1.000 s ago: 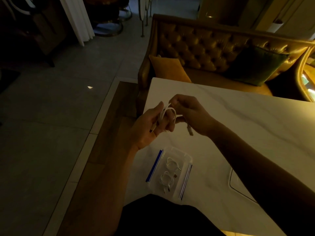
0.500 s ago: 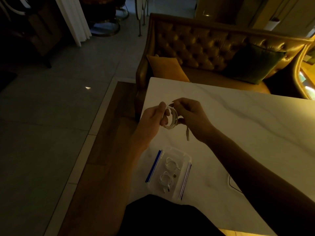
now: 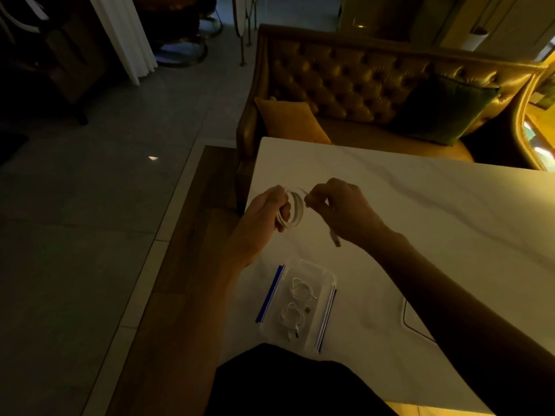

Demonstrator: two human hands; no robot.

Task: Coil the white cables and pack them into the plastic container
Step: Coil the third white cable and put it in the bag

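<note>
- Dim, yellowish light falls on a white marble-patterned table point(image 3: 420, 223), with a tufted golden leather sofa point(image 3: 345, 79) behind it holding an orange cushion point(image 3: 289, 121) and a dark green cushion point(image 3: 450, 109).
- Above the table's near left part, the left hand point(image 3: 261, 223) is closed around a white cable wound into a small coil point(image 3: 292, 213), with the loops wrapped over its fingers.
- Just beside it, the right hand point(image 3: 342, 211) pinches the cable's loose tail, and the plug end point(image 3: 335, 240) dangles below that hand.
- Nearer the person, a clear rectangular plastic container with blue side clips point(image 3: 327, 283) sits open on the table.
- Two coiled white cables lie inside it, one farther point(image 3: 300, 288) and one nearer point(image 3: 291, 321).
</note>
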